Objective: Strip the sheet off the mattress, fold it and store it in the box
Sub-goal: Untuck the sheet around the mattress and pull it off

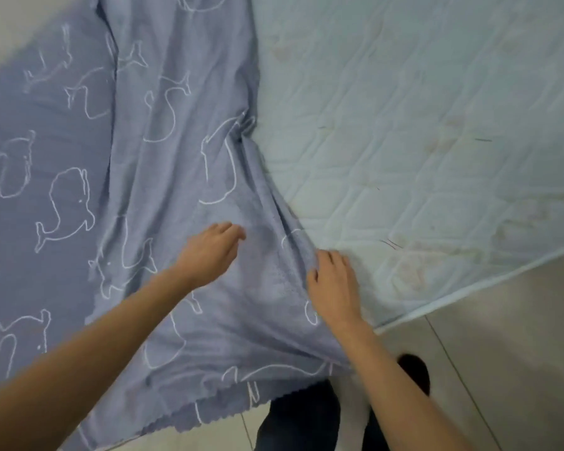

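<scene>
so the right hand [334, 284] gripped the sheet [163, 151] edge to drag it off the mattress [404, 102], left hand [209, 252] was loose and empty

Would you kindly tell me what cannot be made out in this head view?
Box: nowhere in the head view.
Mattress: much hidden under the whale-print sheet; far end cut by the top edge.
Left hand: blur hides whether it touches the sheet.
Right hand: fingertips curl out of sight at the sheet's edge.
</scene>
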